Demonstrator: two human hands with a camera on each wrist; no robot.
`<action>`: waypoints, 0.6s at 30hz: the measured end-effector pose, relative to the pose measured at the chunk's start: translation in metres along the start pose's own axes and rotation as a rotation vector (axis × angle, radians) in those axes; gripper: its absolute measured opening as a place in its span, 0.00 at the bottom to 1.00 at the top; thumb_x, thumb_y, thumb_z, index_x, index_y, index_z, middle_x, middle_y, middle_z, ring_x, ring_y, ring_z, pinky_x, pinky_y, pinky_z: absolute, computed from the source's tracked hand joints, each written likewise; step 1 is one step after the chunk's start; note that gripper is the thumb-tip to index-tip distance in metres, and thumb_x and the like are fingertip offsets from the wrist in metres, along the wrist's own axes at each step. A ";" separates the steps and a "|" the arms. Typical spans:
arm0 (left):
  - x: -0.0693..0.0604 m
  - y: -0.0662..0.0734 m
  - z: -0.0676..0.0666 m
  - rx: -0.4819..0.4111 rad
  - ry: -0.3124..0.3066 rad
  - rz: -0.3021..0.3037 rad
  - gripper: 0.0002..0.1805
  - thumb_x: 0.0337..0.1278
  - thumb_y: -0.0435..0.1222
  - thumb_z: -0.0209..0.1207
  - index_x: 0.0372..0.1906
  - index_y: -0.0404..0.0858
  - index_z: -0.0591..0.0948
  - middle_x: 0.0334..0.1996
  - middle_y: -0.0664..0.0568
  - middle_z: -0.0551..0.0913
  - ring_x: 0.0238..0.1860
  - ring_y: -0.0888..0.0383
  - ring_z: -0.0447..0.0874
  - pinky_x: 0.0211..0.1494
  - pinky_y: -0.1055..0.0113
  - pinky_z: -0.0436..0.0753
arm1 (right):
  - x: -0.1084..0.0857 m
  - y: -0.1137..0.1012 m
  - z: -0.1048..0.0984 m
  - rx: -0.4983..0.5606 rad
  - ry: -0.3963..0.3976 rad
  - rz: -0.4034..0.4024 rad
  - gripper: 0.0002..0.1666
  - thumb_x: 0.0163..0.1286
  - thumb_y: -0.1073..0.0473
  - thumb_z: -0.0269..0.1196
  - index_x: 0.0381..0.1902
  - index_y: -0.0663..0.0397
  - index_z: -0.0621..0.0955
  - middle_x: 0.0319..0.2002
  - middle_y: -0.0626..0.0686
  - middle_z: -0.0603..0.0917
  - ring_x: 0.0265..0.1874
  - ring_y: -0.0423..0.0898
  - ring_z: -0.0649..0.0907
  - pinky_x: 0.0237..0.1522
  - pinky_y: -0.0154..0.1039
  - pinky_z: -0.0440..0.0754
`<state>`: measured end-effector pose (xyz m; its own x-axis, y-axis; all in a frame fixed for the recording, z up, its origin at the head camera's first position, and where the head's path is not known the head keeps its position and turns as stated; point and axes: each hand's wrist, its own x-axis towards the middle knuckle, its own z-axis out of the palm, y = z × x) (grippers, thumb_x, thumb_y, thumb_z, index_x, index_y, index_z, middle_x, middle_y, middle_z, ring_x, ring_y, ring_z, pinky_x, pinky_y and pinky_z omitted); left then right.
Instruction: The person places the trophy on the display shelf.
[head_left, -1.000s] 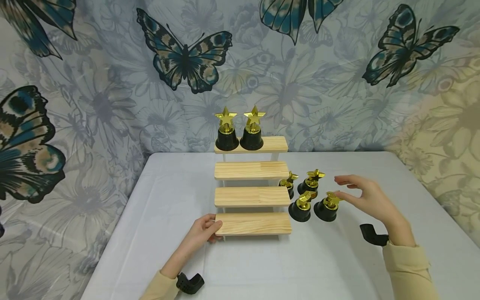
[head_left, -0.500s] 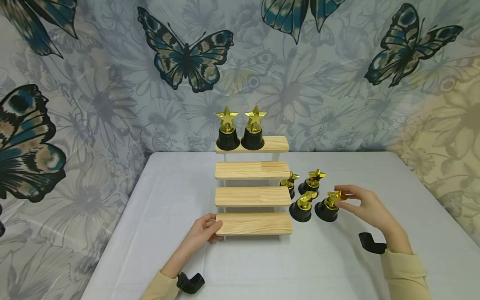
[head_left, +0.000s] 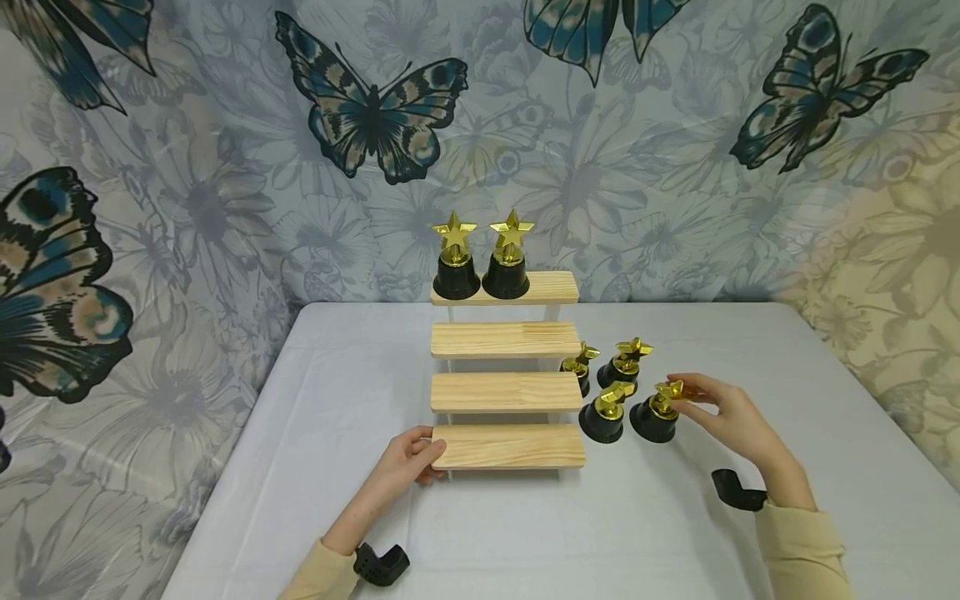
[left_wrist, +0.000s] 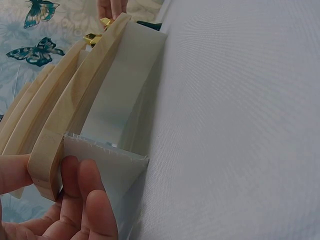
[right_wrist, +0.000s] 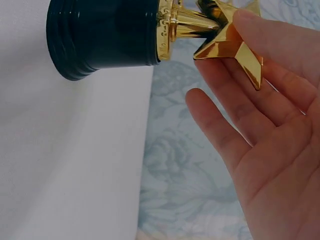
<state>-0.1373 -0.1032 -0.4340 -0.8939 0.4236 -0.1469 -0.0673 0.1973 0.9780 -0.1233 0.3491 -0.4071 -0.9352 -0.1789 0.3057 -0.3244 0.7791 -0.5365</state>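
My left hand (head_left: 411, 457) grips the left end of the lowest wooden shelf (head_left: 513, 447) of a four-tier stand, thumb on top and fingers beneath. In the left wrist view those fingers (left_wrist: 82, 195) lie against the stand's pale side support (left_wrist: 107, 162). At the right, my right hand (head_left: 731, 417) pinches the gold star of a trophy (head_left: 655, 422) between thumb and fingers. This star trophy (right_wrist: 107, 32) has a black base, which appears to stand on the table. Two matching trophies, a left one (head_left: 454, 271) and a right one (head_left: 507, 271), stand on the top shelf (head_left: 553, 287).
Beside the stand on the white-covered table (head_left: 322, 375) are more star trophies: a near one (head_left: 602, 417), a back one (head_left: 622, 367) and one partly hidden by the shelves (head_left: 577, 371). A butterfly-patterned cloth (head_left: 585, 167) hangs behind the table.
My right hand has come down and closed its thumb and fingers on the front right trophy's star. My left hand keeps its grip on the lowest shelf.
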 end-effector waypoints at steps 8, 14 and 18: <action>0.001 -0.002 0.000 -0.019 -0.002 -0.002 0.21 0.66 0.35 0.52 0.55 0.22 0.69 0.36 0.41 0.83 0.30 0.47 0.82 0.30 0.62 0.78 | 0.000 0.002 0.003 -0.018 0.033 -0.011 0.21 0.60 0.68 0.64 0.52 0.63 0.77 0.38 0.56 0.83 0.36 0.31 0.78 0.41 0.20 0.71; -0.001 0.001 0.000 -0.012 0.002 -0.011 0.20 0.66 0.34 0.52 0.55 0.22 0.69 0.35 0.41 0.83 0.29 0.48 0.82 0.30 0.63 0.78 | -0.001 0.001 0.004 -0.024 0.042 0.000 0.21 0.60 0.67 0.65 0.52 0.62 0.77 0.39 0.56 0.83 0.37 0.29 0.77 0.40 0.22 0.73; 0.003 -0.005 -0.001 -0.012 -0.002 -0.012 0.21 0.66 0.35 0.52 0.56 0.22 0.69 0.35 0.41 0.83 0.29 0.46 0.81 0.30 0.61 0.78 | -0.003 0.000 0.004 -0.033 0.058 0.001 0.20 0.60 0.67 0.65 0.52 0.62 0.78 0.38 0.56 0.83 0.36 0.28 0.76 0.39 0.21 0.73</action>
<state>-0.1396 -0.1039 -0.4395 -0.8922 0.4228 -0.1586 -0.0829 0.1919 0.9779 -0.1207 0.3472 -0.4106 -0.9253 -0.1435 0.3512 -0.3177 0.7990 -0.5105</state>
